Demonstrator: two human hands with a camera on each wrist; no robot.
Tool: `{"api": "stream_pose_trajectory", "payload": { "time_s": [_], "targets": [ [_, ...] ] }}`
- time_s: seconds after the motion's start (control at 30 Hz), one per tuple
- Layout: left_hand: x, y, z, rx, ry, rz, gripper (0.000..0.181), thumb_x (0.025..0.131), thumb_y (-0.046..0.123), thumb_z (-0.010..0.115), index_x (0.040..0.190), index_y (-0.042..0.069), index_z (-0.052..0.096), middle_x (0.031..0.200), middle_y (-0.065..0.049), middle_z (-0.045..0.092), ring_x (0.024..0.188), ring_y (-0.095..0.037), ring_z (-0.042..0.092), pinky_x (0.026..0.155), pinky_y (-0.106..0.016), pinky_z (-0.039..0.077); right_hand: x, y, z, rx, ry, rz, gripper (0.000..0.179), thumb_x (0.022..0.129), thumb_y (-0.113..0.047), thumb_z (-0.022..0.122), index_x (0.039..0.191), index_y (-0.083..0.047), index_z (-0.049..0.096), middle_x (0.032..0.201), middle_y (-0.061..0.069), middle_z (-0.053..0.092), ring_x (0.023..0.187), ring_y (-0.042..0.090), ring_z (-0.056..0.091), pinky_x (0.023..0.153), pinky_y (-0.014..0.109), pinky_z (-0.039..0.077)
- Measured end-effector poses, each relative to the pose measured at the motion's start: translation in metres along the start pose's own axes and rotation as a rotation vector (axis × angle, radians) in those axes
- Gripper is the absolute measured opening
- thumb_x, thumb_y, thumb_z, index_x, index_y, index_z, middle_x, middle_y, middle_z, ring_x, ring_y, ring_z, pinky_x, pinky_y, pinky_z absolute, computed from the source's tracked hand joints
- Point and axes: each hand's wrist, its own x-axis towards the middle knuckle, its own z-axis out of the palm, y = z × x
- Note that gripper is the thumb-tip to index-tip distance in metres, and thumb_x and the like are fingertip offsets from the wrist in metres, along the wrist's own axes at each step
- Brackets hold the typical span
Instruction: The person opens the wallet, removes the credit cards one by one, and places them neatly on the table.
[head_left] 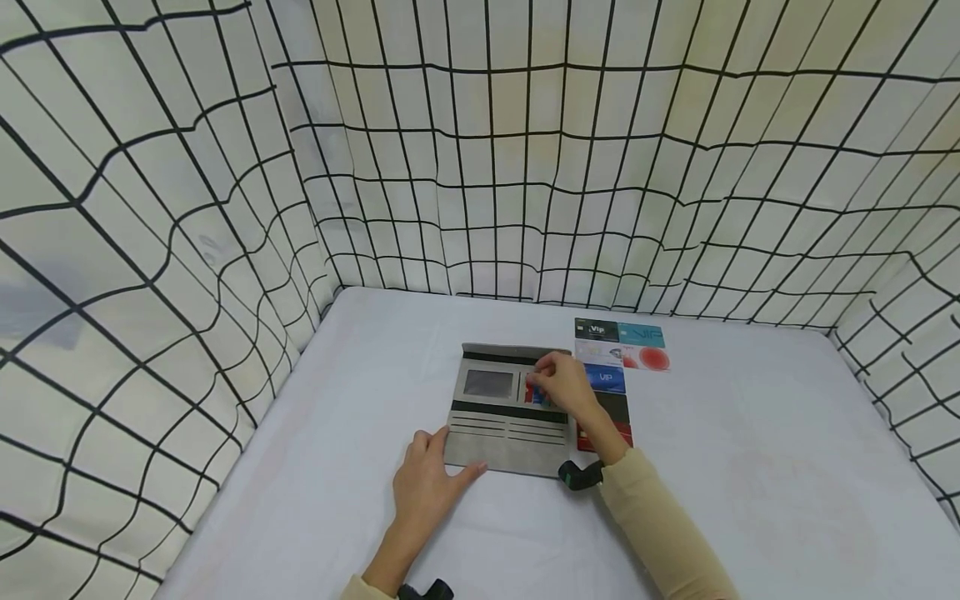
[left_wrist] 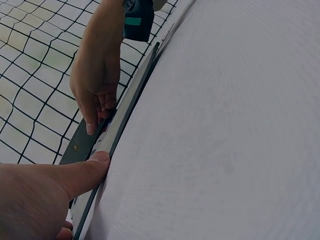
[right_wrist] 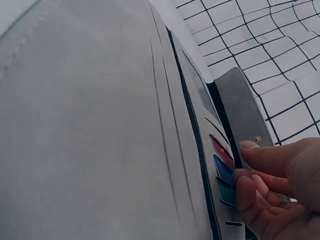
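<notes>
A grey long wallet [head_left: 468,456] lies unfolded on the white surface. It has a clear window pocket [head_left: 489,384], slits and dark bands. My left hand [head_left: 425,483] holds its near left corner, thumb [left_wrist: 92,172] on the front edge and fingers along the left side. My right hand [head_left: 562,385] is over the card slots, its fingertips gathered at the upper edges of the cards. In the right wrist view a red card [right_wrist: 221,150], a blue card [right_wrist: 223,170] and a teal card [right_wrist: 225,191] show in the slots; I cannot tell whether the fingers pinch one.
Right of the wallet, several cards lie in rows, among them a black card [head_left: 596,330], a teal VIP card [head_left: 641,335], a blue VIP card [head_left: 606,379] and a red card [head_left: 624,431]. A black net [head_left: 491,133] borders the white table [head_left: 750,433] behind and at both sides.
</notes>
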Motion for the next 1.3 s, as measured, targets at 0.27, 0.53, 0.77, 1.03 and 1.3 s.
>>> {"api": "stream_pose_trajectory", "payload": {
  "time_s": [0.27, 0.53, 0.77, 1.03, 1.3],
  "targets": [
    [0.0, 0.001, -0.001, 0.01, 0.001, 0.004, 0.084, 0.073, 0.055, 0.083, 0.133, 0.001, 0.061, 0.093, -0.006, 0.05, 0.072, -0.014, 0.043, 0.054, -0.025, 0.034, 0.003, 0.0, 0.004, -0.065, -0.016, 0.01, 0.024, 0.09, -0.021, 0.076, 0.103, -0.002, 0.07, 0.08, 0.007, 0.066, 0.059, 0.013, 0.058, 0.054, 0.025, 0.048],
    [0.0, 0.001, -0.001, 0.009, -0.01, -0.005, 0.084, 0.073, 0.056, 0.082, 0.134, 0.002, 0.06, 0.094, -0.006, 0.05, 0.074, -0.015, 0.044, 0.055, -0.025, 0.035, 0.007, -0.001, 0.003, -0.106, -0.037, 0.016, 0.018, 0.09, -0.017, 0.075, 0.098, -0.002, 0.07, 0.075, 0.006, 0.067, 0.058, 0.013, 0.058, 0.053, 0.025, 0.047],
    [0.0, 0.0, 0.0, 0.005, -0.007, -0.004, 0.085, 0.073, 0.057, 0.082, 0.134, 0.001, 0.061, 0.093, -0.005, 0.049, 0.073, -0.015, 0.044, 0.055, -0.025, 0.035, 0.011, -0.005, 0.001, -0.134, -0.077, 0.06, 0.02, 0.093, -0.02, 0.072, 0.097, -0.001, 0.071, 0.073, 0.006, 0.068, 0.058, 0.012, 0.058, 0.053, 0.024, 0.046],
    [0.0, -0.001, 0.001, 0.002, -0.005, -0.002, 0.085, 0.073, 0.057, 0.082, 0.133, 0.001, 0.061, 0.093, -0.005, 0.05, 0.074, -0.016, 0.045, 0.056, -0.026, 0.036, 0.012, -0.008, 0.001, -0.148, -0.107, 0.091, 0.024, 0.095, -0.025, 0.069, 0.097, -0.001, 0.07, 0.071, 0.005, 0.067, 0.056, 0.012, 0.058, 0.053, 0.025, 0.045],
    [0.0, 0.0, -0.001, -0.001, -0.007, -0.001, 0.085, 0.073, 0.057, 0.082, 0.133, 0.001, 0.061, 0.094, -0.006, 0.051, 0.075, -0.016, 0.046, 0.056, -0.026, 0.037, 0.014, -0.012, 0.003, -0.18, -0.085, 0.112, 0.02, 0.093, -0.022, 0.072, 0.084, -0.004, 0.074, 0.067, 0.004, 0.067, 0.055, 0.013, 0.06, 0.051, 0.024, 0.045]
  ]
}}
